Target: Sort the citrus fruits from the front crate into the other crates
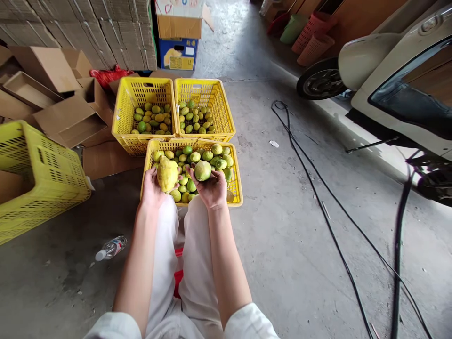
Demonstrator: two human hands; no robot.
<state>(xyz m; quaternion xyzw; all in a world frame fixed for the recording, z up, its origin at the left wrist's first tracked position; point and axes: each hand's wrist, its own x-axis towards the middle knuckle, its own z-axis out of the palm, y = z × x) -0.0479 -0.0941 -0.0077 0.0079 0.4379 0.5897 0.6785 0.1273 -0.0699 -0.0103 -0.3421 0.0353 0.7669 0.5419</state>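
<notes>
A large yellow lemon (167, 173) with a bumpy skin rests in my left hand (152, 186), fingers curled round its side. My right hand (213, 190), palm up, has a round green lemon (202, 171) in its fingers. Both hands are over the near edge of a yellow crate (241, 193) that holds many green and yellow-green lemons. Just beyond it stand two more yellow crates. The back left crate (120, 113) contains yellower fruit, and the back right crate (226, 106) contains smaller green-yellow fruit.
At the left, a yellow crate (56, 174) lies near torn cardboard boxes (70, 117). A plastic bottle (112, 247) is on the floor by my left arm. Black cables (328, 226) run along the floor at the right, near a parked scooter (399, 70). Boxes (179, 47) are stacked behind.
</notes>
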